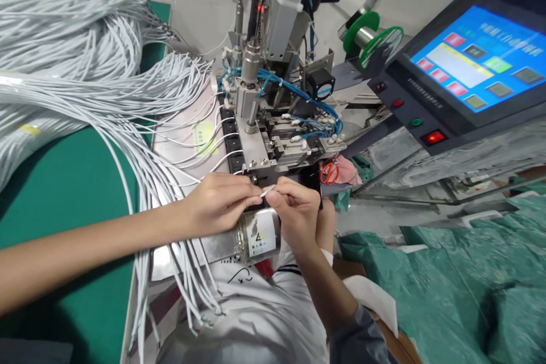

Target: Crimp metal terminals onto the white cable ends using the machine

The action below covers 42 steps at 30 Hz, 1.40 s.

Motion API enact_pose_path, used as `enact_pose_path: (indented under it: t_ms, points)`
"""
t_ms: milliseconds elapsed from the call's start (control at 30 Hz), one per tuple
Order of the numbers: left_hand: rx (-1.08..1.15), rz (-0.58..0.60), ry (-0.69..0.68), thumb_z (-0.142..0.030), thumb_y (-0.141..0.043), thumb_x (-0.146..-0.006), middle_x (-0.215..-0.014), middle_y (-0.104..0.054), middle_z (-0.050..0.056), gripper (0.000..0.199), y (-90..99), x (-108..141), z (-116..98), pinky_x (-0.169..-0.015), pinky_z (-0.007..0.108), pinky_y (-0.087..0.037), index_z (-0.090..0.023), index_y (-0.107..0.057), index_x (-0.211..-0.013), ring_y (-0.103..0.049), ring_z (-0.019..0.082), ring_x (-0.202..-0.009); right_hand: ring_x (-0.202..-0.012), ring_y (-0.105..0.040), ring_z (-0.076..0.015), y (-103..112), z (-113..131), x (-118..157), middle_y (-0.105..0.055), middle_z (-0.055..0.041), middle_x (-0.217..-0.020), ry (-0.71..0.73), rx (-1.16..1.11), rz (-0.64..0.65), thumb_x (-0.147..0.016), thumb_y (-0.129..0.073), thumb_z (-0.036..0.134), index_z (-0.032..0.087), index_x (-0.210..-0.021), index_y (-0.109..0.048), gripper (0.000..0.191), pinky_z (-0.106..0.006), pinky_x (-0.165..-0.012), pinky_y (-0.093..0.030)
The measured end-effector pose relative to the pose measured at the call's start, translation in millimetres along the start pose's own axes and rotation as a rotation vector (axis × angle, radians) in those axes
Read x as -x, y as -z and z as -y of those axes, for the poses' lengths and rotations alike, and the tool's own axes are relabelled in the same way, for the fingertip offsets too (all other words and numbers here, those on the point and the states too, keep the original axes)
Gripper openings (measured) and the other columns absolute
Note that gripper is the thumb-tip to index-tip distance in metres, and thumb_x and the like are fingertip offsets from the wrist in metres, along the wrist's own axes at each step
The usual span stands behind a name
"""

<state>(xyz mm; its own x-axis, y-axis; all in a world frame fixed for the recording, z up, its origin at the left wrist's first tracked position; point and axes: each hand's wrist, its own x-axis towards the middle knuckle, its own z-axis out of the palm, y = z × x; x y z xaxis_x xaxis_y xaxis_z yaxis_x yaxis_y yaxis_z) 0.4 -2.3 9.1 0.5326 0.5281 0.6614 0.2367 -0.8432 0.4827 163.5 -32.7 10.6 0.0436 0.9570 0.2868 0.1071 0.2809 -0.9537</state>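
A white cable [267, 191] spans the short gap between my two hands, just in front of the machine. My left hand [224, 200] pinches it between thumb and fingers, coming in from the left. At the cable's tip, my right hand [294, 205] is closed in a pinch; the fine wire ends there are too small to make out. Right behind the hands stands the soldering-type machine [256, 142] with metal cylinders and blue air tubes. Several white cables [217, 125] run into the black holders [230, 142] along its left side.
Large bundles of white cables [85, 40] lie on the green table [63, 210] at left. A control screen [478, 62] and a green wire spool [364, 37] stand at right. Orange-handled scissors [329, 172] lie beside the machine. A labelled clear packet [261, 233] sits below my hands.
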Motion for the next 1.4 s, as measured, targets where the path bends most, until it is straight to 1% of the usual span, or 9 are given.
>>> enact_pose_path:
  t_ms: [133, 300, 433, 567, 700, 800, 900, 1133, 1400]
  points:
    - [-0.143, 0.065, -0.051, -0.014, -0.046, -0.088, -0.071, -0.063, 0.005, 0.015, 4.0, -1.4, 1.2, -0.055, 0.020, -0.046, -0.014, -0.061, -0.085, -0.058, 0.010, -0.061, -0.049, -0.037, -0.0090, 2.0, 11.7, 2.0, -0.039, 0.0038, -0.051, 0.123, 0.277, -0.044, -0.080, -0.057, 0.025, 0.017, -0.067, -0.066, 0.017, -0.024, -0.048, -0.031]
    - [-0.530, 0.117, -0.259, -0.013, -0.042, -0.086, -0.066, -0.059, 0.006, 0.019, 8.0, -4.0, 5.2, -0.054, 0.027, -0.047, -0.011, -0.061, -0.086, -0.055, 0.014, -0.058, -0.047, -0.032, -0.0075, 10.4, 17.7, -8.8, -0.032, 0.0051, -0.050, 0.164, 0.538, 0.144, -0.080, -0.054, 0.019, 0.017, -0.052, -0.054, 0.028, -0.023, -0.047, -0.028]
    - [-0.393, 0.071, -0.096, -0.012, -0.046, -0.086, -0.067, -0.061, 0.005, 0.017, 2.2, -2.0, 1.3, -0.052, 0.025, -0.044, -0.012, -0.061, -0.078, -0.054, 0.013, -0.057, -0.047, -0.031, -0.0081, 0.7, 3.6, -8.2, -0.026, 0.0054, -0.049, 0.213, 0.395, 0.036, -0.080, -0.052, 0.018, 0.018, -0.049, -0.046, 0.032, -0.024, -0.047, -0.027]
    - [-0.121, 0.012, 0.086, -0.017, -0.051, -0.088, -0.068, -0.063, 0.002, 0.014, -3.9, 2.3, -1.5, -0.054, 0.020, -0.044, -0.014, -0.063, -0.083, -0.055, 0.009, -0.057, -0.047, -0.032, -0.0084, -11.0, -7.2, -0.5, -0.029, 0.0052, -0.050, 0.220, 0.307, -0.106, -0.081, -0.052, 0.018, 0.017, -0.058, -0.056, 0.023, -0.024, -0.047, -0.027]
    - [-0.196, 0.236, 0.127, -0.017, -0.042, -0.090, -0.077, -0.062, 0.006, 0.021, -2.5, 1.4, 1.0, -0.057, 0.021, -0.046, -0.012, -0.063, -0.091, -0.058, 0.012, -0.065, -0.052, -0.038, -0.0095, -2.0, -18.0, -1.5, -0.039, 0.0035, -0.054, 0.115, 0.330, -0.064, -0.082, -0.052, 0.021, 0.016, -0.063, -0.060, 0.021, -0.024, -0.051, -0.032]
    - [-0.388, 0.477, 0.128, -0.010, -0.040, -0.085, -0.083, -0.059, 0.008, 0.023, -1.6, -0.1, 4.3, -0.052, 0.022, -0.045, -0.008, -0.061, -0.095, -0.056, 0.012, -0.060, -0.063, -0.049, -0.0117, 12.8, -34.3, -6.2, -0.053, -0.0005, -0.066, -0.049, 0.285, 0.021, -0.084, -0.048, 0.023, 0.015, -0.070, -0.062, 0.021, -0.024, -0.058, -0.038]
    - [-0.469, 0.638, 0.124, -0.004, -0.040, -0.078, -0.088, -0.056, 0.010, 0.028, -5.2, 2.9, 8.9, -0.055, 0.025, -0.049, -0.006, -0.058, -0.100, -0.057, 0.013, -0.060, -0.061, -0.049, -0.0113, 21.1, -51.3, -7.2, -0.055, 0.0001, -0.065, -0.227, 0.184, 0.068, -0.083, -0.048, 0.028, 0.015, -0.074, -0.062, 0.021, -0.023, -0.056, -0.038]
    - [-0.501, 0.696, 0.124, -0.002, -0.037, -0.080, -0.092, -0.056, 0.011, 0.034, -11.8, 9.7, 15.6, -0.063, 0.026, -0.053, -0.005, -0.056, -0.107, -0.061, 0.016, -0.072, -0.056, -0.047, -0.0102, 14.7, -63.9, -3.1, -0.052, 0.0021, -0.059, -0.375, 0.053, 0.081, -0.078, -0.056, 0.033, 0.016, -0.068, -0.059, 0.020, -0.022, -0.053, -0.036]
    - [-0.500, 0.690, 0.094, -0.003, -0.042, -0.079, -0.088, -0.056, 0.008, 0.038, -10.8, 6.7, 12.3, -0.054, 0.025, -0.049, -0.008, -0.054, -0.115, -0.060, 0.014, -0.063, -0.052, -0.045, -0.0095, 17.1, -71.6, -5.5, -0.050, 0.0035, -0.056, -0.415, 0.027, 0.155, -0.079, -0.054, 0.031, 0.017, -0.067, -0.055, 0.019, -0.023, -0.052, -0.035]
